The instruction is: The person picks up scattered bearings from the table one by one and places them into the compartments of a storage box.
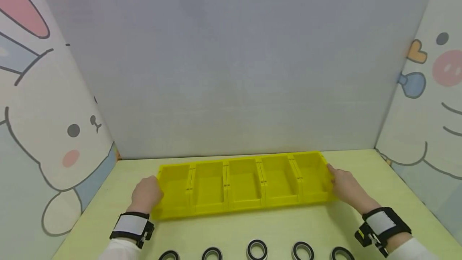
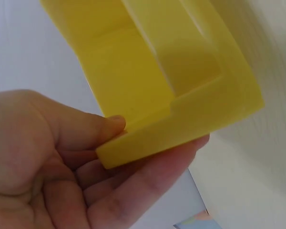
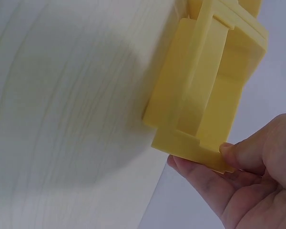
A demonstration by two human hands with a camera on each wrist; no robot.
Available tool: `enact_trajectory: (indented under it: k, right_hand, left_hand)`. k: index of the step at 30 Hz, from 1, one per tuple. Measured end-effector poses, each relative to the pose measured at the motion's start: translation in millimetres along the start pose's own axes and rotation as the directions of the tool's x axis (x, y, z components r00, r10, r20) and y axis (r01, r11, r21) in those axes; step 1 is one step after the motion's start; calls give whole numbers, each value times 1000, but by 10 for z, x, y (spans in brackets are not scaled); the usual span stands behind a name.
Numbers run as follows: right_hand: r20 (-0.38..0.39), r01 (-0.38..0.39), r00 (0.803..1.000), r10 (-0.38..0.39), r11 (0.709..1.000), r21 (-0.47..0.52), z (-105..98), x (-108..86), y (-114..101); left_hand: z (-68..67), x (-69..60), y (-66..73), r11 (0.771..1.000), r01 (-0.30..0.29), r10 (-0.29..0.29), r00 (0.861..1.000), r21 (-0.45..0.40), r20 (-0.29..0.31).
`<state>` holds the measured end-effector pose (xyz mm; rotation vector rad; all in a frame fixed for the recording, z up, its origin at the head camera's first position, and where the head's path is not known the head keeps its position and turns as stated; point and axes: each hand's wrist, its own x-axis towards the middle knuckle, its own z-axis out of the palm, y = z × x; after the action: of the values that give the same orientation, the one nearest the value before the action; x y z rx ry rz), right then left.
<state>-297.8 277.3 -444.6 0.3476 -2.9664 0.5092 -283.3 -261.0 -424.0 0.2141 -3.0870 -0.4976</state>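
A long yellow bin row (image 1: 245, 205) with several open compartments lies across the back part of the table, its right end set slightly farther back. My left hand (image 1: 147, 192) grips its left end; in the left wrist view the thumb (image 2: 115, 123) is over the end wall and the fingers are beneath and outside it. At the opposite end my right hand (image 1: 347, 185) pinches the end wall, thumb (image 3: 231, 151) inside and fingers outside, as the right wrist view shows. The compartments I can see into hold nothing.
Several ring-shaped bearings, one of them a middle bearing (image 1: 257, 249), lie in a row along the near side of the pale wooden table (image 1: 274, 224). A grey back wall (image 1: 231, 71) and cartoon-printed side panels (image 1: 433, 131) enclose the table.
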Motion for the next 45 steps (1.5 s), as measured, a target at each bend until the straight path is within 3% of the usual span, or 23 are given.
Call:
enact_trajectory:
  k: [14,32,38,45]
  right_hand:
    - [-22,-33,999,33,999,5,-117,-223,266]
    - [-14,-23,1000,24,1000,12,-129,-235,273]
    - [-19,-24,1000,25,998,52,-112,-263,302]
    - [-129,57,990,-55,998,12,-220,-450,384]
  left_hand:
    - [106,146,280,999,-45,45,999,6,-3]
    - [94,35,210,996,-94,94,996,-4,4]
    - [74,36,209,998,-60,60,998,-6,29]
    - [23,46,260,999,-8,12,994,-37,105]
